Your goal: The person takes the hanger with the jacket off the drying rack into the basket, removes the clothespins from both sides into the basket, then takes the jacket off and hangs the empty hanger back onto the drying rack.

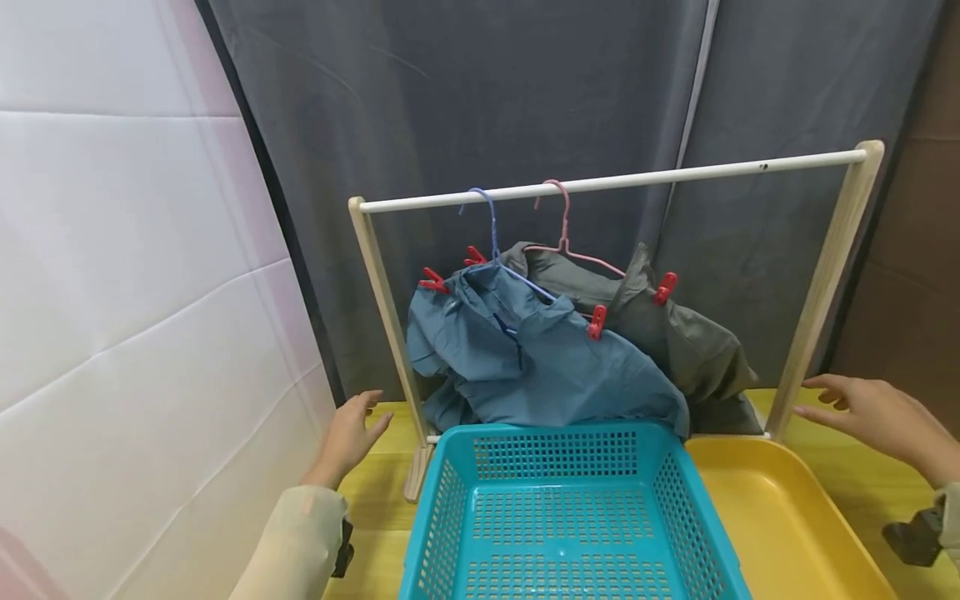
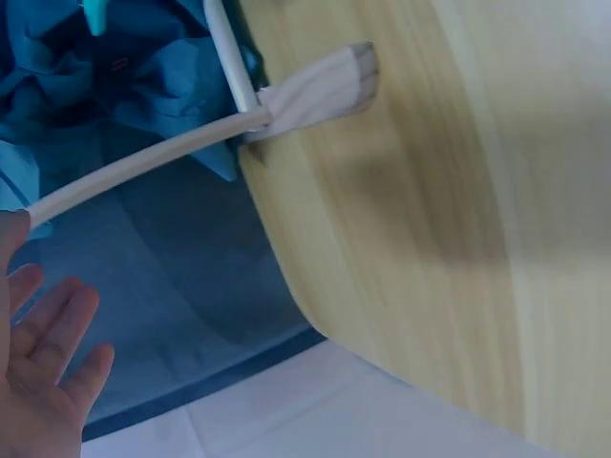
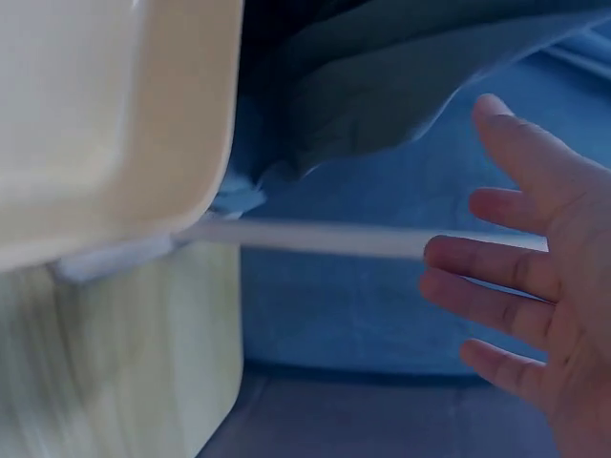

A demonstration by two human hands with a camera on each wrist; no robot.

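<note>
My left hand (image 1: 351,433) is beside the left leg of a drying rack (image 1: 386,308), fingers spread and nothing held. On the other side, my right hand (image 1: 873,412) is near the rack's right post with its fingers loosely bent and no object in them. From the rack's white bar (image 1: 637,181) hang a blue hanger (image 1: 492,225) with a blue garment (image 1: 562,375) and a pink hanger (image 1: 566,221) with a grey-green garment (image 1: 693,342). Red clothespins (image 1: 597,322) pinch both garments at their shoulders. The wrist views show each palm bare beside a post.
A turquoise perforated basket (image 1: 562,492) stands in front of the rack, overlapping the blue garment's lower edge in the head view. To its right lies a yellow tray (image 1: 765,500). Grey curtain (image 1: 480,92) hangs behind, and a white panel (image 1: 135,275) rises at the left.
</note>
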